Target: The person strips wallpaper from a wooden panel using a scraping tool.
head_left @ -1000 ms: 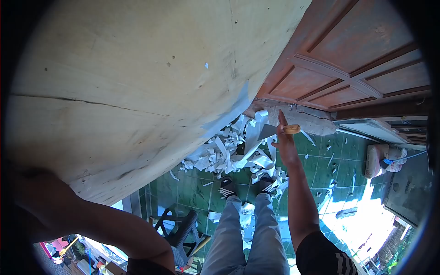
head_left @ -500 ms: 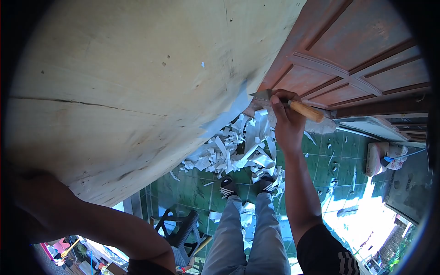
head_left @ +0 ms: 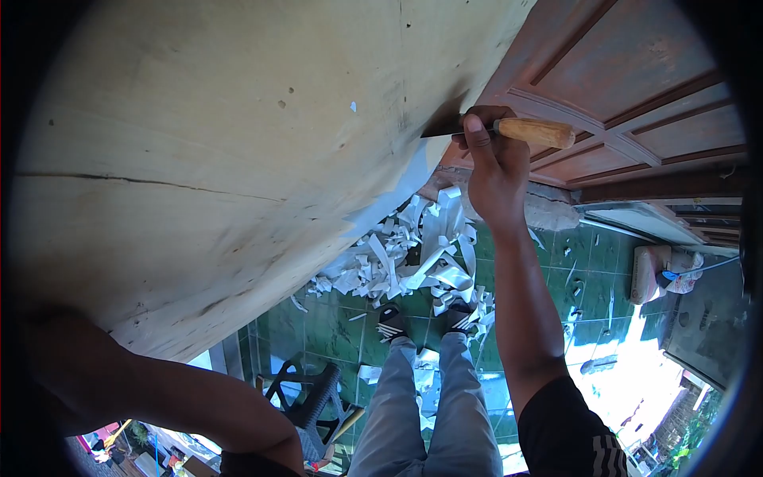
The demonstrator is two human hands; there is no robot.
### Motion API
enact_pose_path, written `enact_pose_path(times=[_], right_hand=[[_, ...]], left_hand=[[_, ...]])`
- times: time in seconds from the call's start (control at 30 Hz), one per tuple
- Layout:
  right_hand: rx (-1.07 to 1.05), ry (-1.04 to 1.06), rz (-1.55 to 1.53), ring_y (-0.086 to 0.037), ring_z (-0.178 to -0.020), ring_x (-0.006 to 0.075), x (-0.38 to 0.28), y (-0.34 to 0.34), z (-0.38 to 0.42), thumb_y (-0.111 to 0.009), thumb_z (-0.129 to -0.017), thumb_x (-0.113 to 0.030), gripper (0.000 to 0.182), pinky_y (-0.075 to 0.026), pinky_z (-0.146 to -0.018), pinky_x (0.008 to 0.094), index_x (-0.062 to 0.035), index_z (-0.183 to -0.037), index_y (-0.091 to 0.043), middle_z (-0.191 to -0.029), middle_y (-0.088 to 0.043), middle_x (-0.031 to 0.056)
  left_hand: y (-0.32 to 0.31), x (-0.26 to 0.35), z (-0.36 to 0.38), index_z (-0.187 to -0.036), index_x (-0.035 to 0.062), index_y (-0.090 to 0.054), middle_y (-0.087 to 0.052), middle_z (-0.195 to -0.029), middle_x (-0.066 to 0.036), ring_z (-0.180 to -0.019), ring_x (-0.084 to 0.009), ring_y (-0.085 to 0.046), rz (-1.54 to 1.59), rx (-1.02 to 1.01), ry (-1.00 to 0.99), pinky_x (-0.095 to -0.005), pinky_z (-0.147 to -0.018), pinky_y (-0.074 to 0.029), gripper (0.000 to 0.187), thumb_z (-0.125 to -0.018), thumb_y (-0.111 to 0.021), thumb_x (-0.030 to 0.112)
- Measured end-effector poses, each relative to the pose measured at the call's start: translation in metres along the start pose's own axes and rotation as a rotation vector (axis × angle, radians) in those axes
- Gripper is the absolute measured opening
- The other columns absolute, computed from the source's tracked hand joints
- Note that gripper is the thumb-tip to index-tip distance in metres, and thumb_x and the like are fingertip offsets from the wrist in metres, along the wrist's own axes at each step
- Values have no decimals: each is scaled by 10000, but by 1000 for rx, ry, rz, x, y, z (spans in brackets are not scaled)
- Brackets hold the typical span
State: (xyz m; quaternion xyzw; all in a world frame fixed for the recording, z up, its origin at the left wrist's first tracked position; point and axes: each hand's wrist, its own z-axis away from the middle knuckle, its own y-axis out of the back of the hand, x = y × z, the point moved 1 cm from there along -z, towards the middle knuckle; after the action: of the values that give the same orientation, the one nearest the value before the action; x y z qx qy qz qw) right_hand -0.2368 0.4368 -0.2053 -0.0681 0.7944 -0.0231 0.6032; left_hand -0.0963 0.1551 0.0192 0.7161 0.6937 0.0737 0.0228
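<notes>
Work surface: lg. pale panel [head_left: 199, 119], wood-like, matte; long horiz. crack at L side, small pits & dark scuffs elsewhere. Jagged white patch [head_left: 413, 175] remains adhered nr. the R edge. Adj. R: red-brown door [head_left: 644, 56], raised mouldings, rect. recesses, worn finish. Floor [head_left: 592, 258]: green sq. tiles w/ bright sunlit area at lower R. Curled white strips [head_left: 433, 258], thin & flat-sided, piled at panel base, in front of sandals [head_left: 391, 324] w/ pale stripes. Dark chair [head_left: 316, 401], woven-look texture, lower L; stuffed sack [head_left: 650, 274] far R.

R hand [head_left: 497, 159]: fingers closed firmly on scraper [head_left: 540, 132] (rounded lt. wood handle, thin dark blade). Blade tip appears to meet panel at upper end of white patch. L hand [head_left: 63, 350]: in shadow nr. panel's L side; grip/opening can't be determined.
</notes>
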Motion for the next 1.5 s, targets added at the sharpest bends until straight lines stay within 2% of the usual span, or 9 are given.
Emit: enact_pose_path(times=[0.77,0.83,0.97,1.07,1.17,1.3,1.33,1.47,1.5], right_hand=[[40,3,41,-582,-775,104,8,0,-2,-635,-1048,-181,195,-483,-709,273,1,-1008,-577,-845,-606,41],[-15,-64,154,-572,-767,100,17,1,-3,-638,-1047,-189,205,-475,-699,269,3,-1006,-578,-836,-610,43],[99,86,-118,-555,-753,93,4,-3,0,-648,-1042,-211,232,-456,-684,258,10,-1013,-580,-837,-619,50],[-3,-84,139,-575,-768,99,21,2,-1,-630,-1052,-188,204,-477,-706,266,7,-1017,-578,-861,-611,46],[66,41,-32,-588,-776,103,3,-2,0,-627,-1053,-171,188,-490,-722,269,8,-1021,-578,-868,-607,41],[65,-91,3,-585,-787,99,10,0,-3,-643,-1044,-164,191,-482,-718,256,13,-1026,-574,-846,-608,37],[64,-34,-10,-584,-789,99,6,-1,-6,-644,-1043,-167,194,-481,-717,255,12,-1027,-573,-845,-607,38],[71,4,-29,-578,-789,97,14,0,0,-650,-1041,-173,200,-473,-710,253,9,-1026,-570,-835,-605,40],[72,-17,-28,-575,-787,96,18,0,-2,-652,-1040,-173,200,-470,-708,252,8,-1025,-569,-832,-605,40]], left_hand=[[88,-97,23,-940,96,-691,-651,-824,44,-635,-81,-595,-1442,-132,-481,-229,-550,-458,205,-997,-684,292],[91,-101,21,-943,94,-690,-651,-826,42,-638,-81,-595,-1390,-132,-457,-229,-553,-458,204,-1000,-680,290],[115,-135,21,-955,88,-688,-651,-832,32,-652,-83,-596,-1202,-154,-367,-228,-563,-456,202,-1011,-666,281],[116,-146,17,-964,84,-687,-651,-836,24,-662,-85,-596,-1049,-163,-302,-228,-570,-454,201,-1019,-655,275],[124,-160,17,-973,79,-685,-651,-841,17,-673,-86,-597,-909,-179,-232,-227,-578,-452,200,-1027,-644,268],[128,-169,14,-985,73,-683,-651,-846,7,-687,-88,-597,-715,-186,-141,-227,-588,-450,200,-1038,-630,259],[106,-132,16,-988,72,-683,-651,-848,4,-690,-89,-597,-666,-181,-116,-226,-590,-450,201,-1041,-626,257],[128,-177,12,-1001,66,-681,-651,-854,-6,-704,-91,-598,-471,-198,-27,-226,-600,-447,202,-1052,-612,248],[115,-157,12,-1004,64,-681,-651,-855,-8,-707,-91,-598,-423,-195,-5,-225,-602,-447,202,-1055,-608,246]])
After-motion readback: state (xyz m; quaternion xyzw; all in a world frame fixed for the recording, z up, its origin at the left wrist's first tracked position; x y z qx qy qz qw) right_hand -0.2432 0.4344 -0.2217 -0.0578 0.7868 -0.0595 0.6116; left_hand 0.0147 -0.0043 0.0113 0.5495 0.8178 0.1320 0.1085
